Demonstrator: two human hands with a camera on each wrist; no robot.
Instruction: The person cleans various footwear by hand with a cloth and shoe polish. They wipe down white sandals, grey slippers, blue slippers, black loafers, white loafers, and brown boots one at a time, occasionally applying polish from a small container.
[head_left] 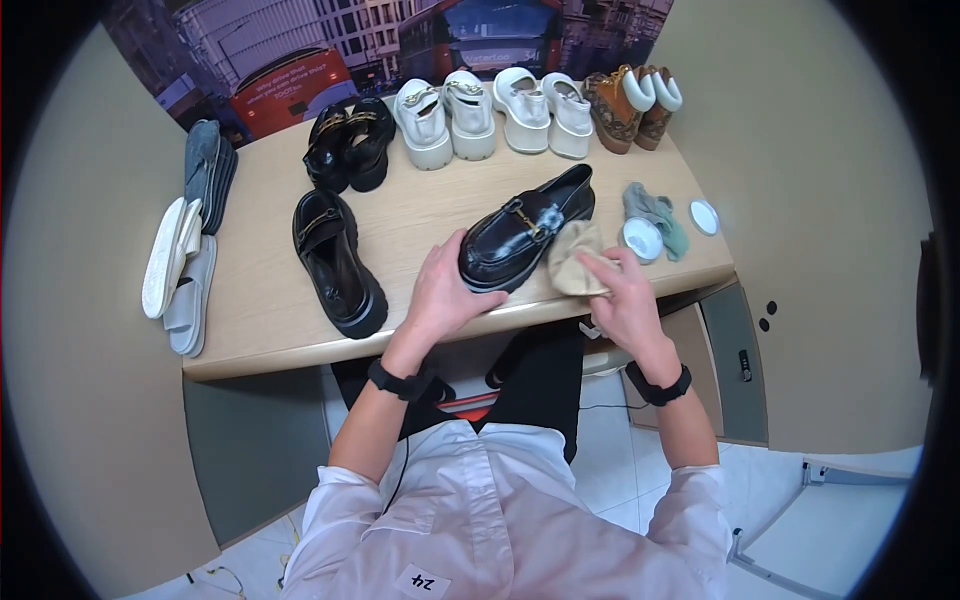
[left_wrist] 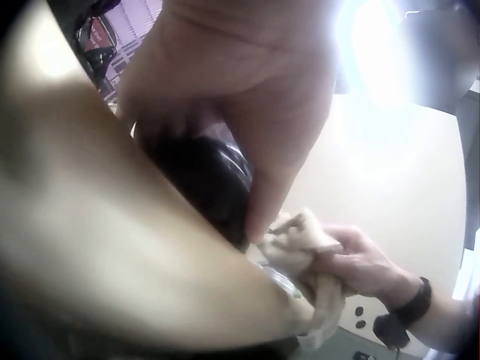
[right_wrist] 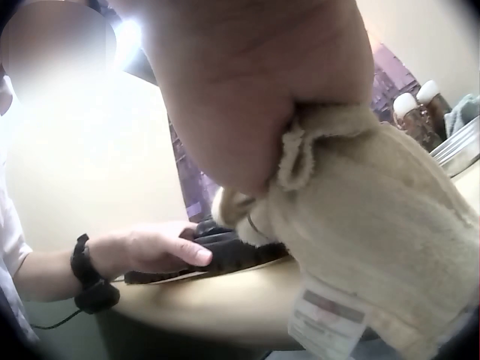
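In the head view, a glossy black loafer (head_left: 497, 245) with a gold bit across its vamp lies angled on the table, toe toward me. My left hand (head_left: 443, 292) grips it round the toe, thumb along the near side of the sole. A whitish patch shows beside the bit. My right hand (head_left: 628, 300) pinches a beige cloth (head_left: 576, 262), which overlaps the loafer's near side. Seen from the right wrist, the fluffy cloth (right_wrist: 375, 210) hangs in folds with a white tag (right_wrist: 328, 319). The other black loafer (head_left: 335, 265) stands on the left.
By my right hand sit an open white-topped jar (head_left: 641, 240), a grey-green rag (head_left: 655, 215) and a white lid (head_left: 704, 217). Along the back stand black shoes (head_left: 350, 145), white shoes (head_left: 445, 120) and brown boots (head_left: 630, 105). Slippers (head_left: 185, 260) line the left edge.
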